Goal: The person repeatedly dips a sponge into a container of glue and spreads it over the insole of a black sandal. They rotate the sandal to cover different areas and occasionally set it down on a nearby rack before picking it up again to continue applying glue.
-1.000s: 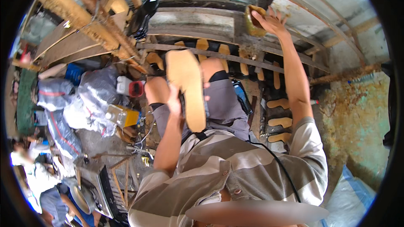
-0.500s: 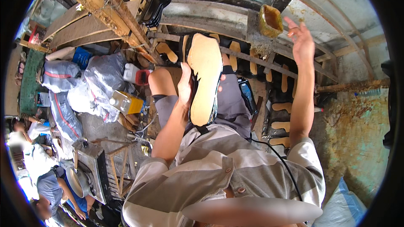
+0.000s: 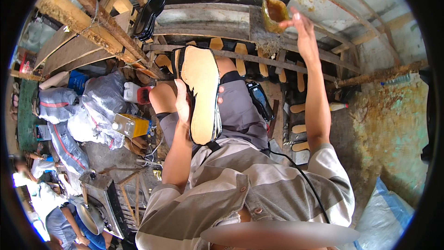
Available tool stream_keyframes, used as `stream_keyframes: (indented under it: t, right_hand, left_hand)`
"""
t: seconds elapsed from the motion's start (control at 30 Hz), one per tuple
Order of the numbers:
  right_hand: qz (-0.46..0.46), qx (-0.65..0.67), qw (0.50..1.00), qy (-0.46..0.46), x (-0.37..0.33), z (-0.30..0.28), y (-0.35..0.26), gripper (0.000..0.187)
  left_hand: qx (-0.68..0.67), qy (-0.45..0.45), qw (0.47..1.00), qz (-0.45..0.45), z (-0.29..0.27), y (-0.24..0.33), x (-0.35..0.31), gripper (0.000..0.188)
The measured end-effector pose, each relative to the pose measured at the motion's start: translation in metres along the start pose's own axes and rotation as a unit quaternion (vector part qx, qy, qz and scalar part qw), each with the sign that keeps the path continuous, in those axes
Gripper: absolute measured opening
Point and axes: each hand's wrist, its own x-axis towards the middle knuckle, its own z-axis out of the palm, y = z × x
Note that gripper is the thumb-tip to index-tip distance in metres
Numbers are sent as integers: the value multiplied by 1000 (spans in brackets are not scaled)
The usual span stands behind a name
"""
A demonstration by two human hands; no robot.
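Note:
My left hand [image 3: 183,105] is wrapped round a stack of shoe soles held upright over my lap. The tan face of the front sole [image 3: 202,97] is turned toward me, and black edges show behind it. Part of that face has a jagged dark edge near my thumb. My right hand [image 3: 303,28] is stretched out at the far right, fingers apart, its fingertips at the rim of a crusted yellowish pot [image 3: 267,17]. The pot has brownish contents and sits on a wooden ledge. Whether the fingertips touch those contents is hard to tell.
Several tan-faced soles [image 3: 241,60] lie along a rack beyond my knees and to the right. Black soles [image 3: 150,16] are stacked by the wooden posts. At left are plastic sacks [image 3: 104,95] and a yellow can [image 3: 132,126]. Other people [image 3: 60,213] sit at lower left.
My right hand has moved inward, its fingers now at the pot's rim. My left hand still holds the stack of soles. The whole view has shifted slightly.

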Motion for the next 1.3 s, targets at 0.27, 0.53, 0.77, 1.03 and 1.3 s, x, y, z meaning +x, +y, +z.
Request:
stream_keyframes:
  t: [0.27,0.53,0.77,1.03,1.3]
  right_hand:
    - [105,47,991,71,23,-8,0,70]
    - [-8,-158,982,102,-33,32,44,75]
    - [156,-224,962,25,-20,22,6,72]
    - [31,359,928,-97,-106,37,-86,51]
    - [-128,-34,990,-49,-97,62,-91,46]
  left_hand:
    - [28,32,999,0,4,-17,13,93]
    - [-1,18,999,-42,10,-27,30,96]
    - [117,35,991,-63,26,-37,47,93]
    - [81,-13,995,-63,43,-42,46,82]
    - [129,2,989,-77,56,-45,34,77]
